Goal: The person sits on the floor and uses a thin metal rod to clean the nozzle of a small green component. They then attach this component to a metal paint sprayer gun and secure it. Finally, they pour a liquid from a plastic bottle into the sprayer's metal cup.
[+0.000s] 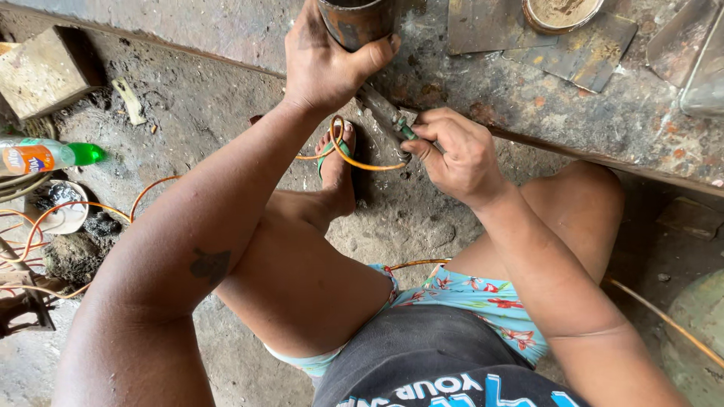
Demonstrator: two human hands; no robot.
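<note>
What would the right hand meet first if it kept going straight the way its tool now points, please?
Probably the dark metal pipe held by the left hand: the right hand's tool points up-left at its base, though depth is unclear.

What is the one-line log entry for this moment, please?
left hand: grips metal cylinder | right hand: holds pliers on orange wire

The left hand [324, 60] gripped a dark metal pipe [354, 21] on the far workbench [603, 113] — the right hand [456, 154] pinched a torch nozzle [385, 113] just beside it, orange hose [354, 158] looping below
</note>
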